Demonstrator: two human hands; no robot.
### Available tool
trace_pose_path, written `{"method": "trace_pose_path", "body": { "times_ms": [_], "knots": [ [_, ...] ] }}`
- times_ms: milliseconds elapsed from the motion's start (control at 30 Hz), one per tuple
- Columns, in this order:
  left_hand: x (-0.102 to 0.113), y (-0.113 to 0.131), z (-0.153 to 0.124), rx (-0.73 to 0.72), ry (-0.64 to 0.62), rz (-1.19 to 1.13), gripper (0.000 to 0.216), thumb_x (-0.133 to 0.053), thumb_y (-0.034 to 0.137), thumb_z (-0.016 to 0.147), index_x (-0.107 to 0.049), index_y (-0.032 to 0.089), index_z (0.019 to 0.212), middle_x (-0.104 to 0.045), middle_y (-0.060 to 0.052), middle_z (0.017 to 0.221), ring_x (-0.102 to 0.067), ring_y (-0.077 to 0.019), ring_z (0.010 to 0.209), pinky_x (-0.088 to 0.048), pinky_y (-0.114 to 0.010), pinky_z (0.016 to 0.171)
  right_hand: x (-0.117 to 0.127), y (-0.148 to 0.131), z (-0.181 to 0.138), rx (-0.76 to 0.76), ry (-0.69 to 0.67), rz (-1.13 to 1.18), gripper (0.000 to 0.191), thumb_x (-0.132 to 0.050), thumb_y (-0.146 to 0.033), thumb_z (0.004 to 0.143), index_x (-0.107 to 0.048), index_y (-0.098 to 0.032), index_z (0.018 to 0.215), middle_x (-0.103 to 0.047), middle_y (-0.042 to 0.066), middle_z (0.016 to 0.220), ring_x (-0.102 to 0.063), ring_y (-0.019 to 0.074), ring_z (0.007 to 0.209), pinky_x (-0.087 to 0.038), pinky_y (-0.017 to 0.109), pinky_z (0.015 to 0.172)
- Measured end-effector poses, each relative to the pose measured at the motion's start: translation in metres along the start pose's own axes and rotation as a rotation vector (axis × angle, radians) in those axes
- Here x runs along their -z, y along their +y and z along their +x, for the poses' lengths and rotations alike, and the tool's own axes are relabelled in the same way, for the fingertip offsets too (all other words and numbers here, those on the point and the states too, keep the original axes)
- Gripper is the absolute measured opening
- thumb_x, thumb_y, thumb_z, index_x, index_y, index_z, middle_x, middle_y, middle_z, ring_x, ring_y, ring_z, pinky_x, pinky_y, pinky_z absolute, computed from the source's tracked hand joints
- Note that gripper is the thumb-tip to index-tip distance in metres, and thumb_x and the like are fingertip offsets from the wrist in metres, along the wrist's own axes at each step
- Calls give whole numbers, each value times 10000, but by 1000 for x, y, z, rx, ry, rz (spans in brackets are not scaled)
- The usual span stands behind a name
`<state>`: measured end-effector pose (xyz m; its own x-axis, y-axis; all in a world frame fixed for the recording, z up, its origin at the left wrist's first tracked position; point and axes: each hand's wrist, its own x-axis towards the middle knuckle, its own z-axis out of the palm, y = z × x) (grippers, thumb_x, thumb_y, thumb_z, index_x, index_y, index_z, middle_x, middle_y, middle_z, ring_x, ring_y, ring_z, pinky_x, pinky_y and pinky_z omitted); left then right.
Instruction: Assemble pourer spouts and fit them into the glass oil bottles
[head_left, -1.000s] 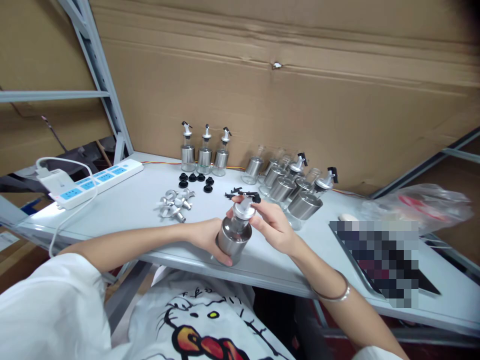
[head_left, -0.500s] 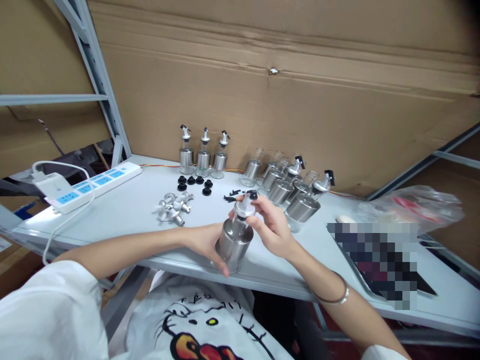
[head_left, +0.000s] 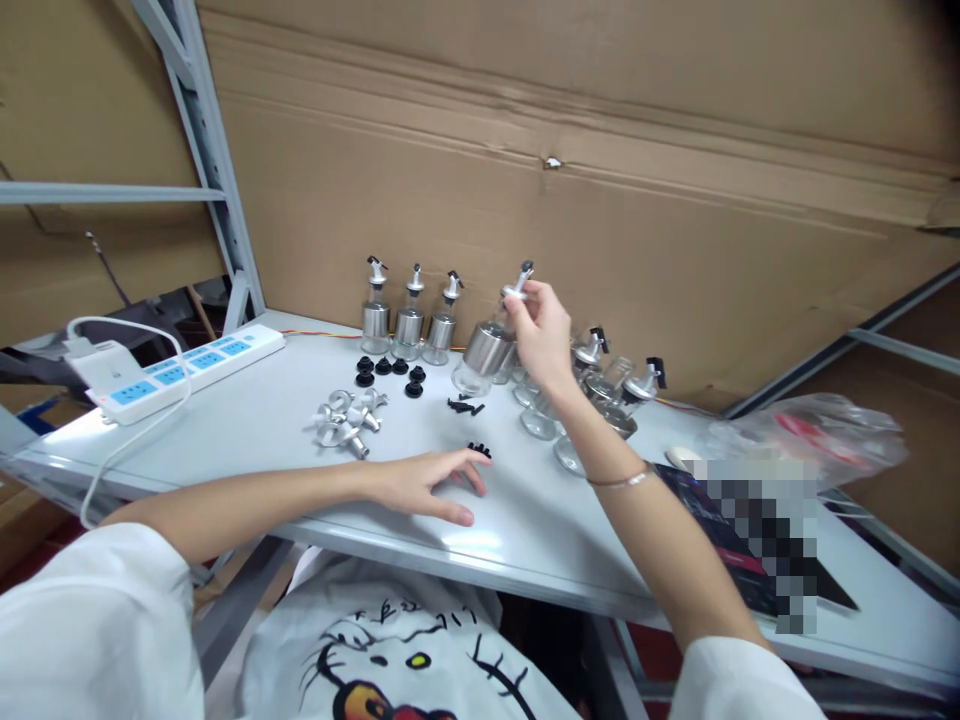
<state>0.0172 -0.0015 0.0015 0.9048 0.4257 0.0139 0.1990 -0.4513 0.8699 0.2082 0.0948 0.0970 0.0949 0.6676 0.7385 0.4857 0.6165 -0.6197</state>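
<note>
My right hand (head_left: 541,330) grips the neck and spout of a glass oil bottle (head_left: 487,347) with a steel sleeve. The bottle tilts and is held near the back of the table, beside three capped oil bottles (head_left: 409,325). My left hand (head_left: 435,485) is open and holds nothing, its fingers spread above the table's front part. Just beyond its fingertips lie small black parts (head_left: 480,451). Farther back is another little pile of black pieces (head_left: 465,406). Silver pourer tops (head_left: 349,420) and black stoppers (head_left: 390,367) lie to the left. More bottles are partly hidden behind my right arm.
A white power strip (head_left: 191,370) with a plugged-in cable sits at the left. On the right are a capped oil bottle (head_left: 637,388), a clear plastic bag (head_left: 810,440) and a dark flat object (head_left: 720,530), partly pixelated. A cardboard wall (head_left: 600,220) stands behind the table.
My right hand has carried the oil bottle from the front edge to the back of the table. My left hand has let go of it and opened.
</note>
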Motion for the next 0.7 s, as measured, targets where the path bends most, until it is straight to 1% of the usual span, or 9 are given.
{"method": "trace_pose_path", "body": {
  "times_ms": [100, 200, 300, 400, 500, 633, 700],
  "knots": [
    [0, 4, 0, 21, 5, -11, 648, -591, 440, 870, -297, 190, 1392, -575, -141, 1278, -528, -222, 1175, -421, -349, 938, -21, 32, 11, -99, 6, -150, 312, -583, -376, 805, -593, -180, 1047, -710, 58, 911, -665, 228, 863, -485, 398, 848],
    [0, 6, 0, 23, 4, -23, 608, -557, 450, 893, -309, 183, 1380, -579, -147, 1270, -531, -216, 1173, -415, -347, 946, -36, 58, 18, -209, 39, -182, 306, -566, -368, 810, -609, -174, 1042, -715, 63, 919, -657, 230, 890, -478, 394, 859],
    [0, 6, 0, 22, 3, -22, 609, -544, 470, 897, -315, 170, 1374, -575, -159, 1271, -532, -221, 1175, -419, -349, 948, -47, 74, 22, -245, 63, -191, 306, -539, -359, 824, -613, -170, 1053, -720, 73, 928, -657, 233, 911, -472, 393, 868],
    [-1, 3, 1, 3, 13, -24, 587, -505, 497, 914, -326, 168, 1367, -582, -157, 1258, -550, -212, 1149, -415, -356, 971, -54, 80, 26, -267, 78, -200, 323, -573, -336, 799, -620, -150, 1059, -727, 100, 921, -668, 253, 903, -464, 403, 880],
    [-2, 0, 3, -7, 22, -23, 545, -483, 480, 932, -340, 170, 1357, -592, -150, 1247, -565, -195, 1124, -407, -356, 997, -61, 80, 29, -280, 87, -198, 347, -613, -310, 766, -626, -124, 1059, -728, 136, 946, -672, 275, 929, -453, 414, 905],
    [-3, -2, 4, 2, 36, -16, 509, -510, 403, 937, -341, 180, 1362, -603, -143, 1240, -572, -189, 1115, -422, -344, 966, -67, 78, 31, -275, 50, -164, 360, -626, -306, 761, -621, -130, 1075, -724, 136, 1014, -677, 256, 953, -462, 393, 915],
    [-3, -3, 4, 4, 44, -19, 516, -543, 363, 925, -339, 191, 1367, -610, -136, 1234, -573, -188, 1120, -427, -333, 947, -67, 78, 30, -267, 9, -139, 369, -634, -267, 752, -613, -125, 1092, -723, 131, 1033, -683, 235, 946, -474, 366, 910]
  ]
}}
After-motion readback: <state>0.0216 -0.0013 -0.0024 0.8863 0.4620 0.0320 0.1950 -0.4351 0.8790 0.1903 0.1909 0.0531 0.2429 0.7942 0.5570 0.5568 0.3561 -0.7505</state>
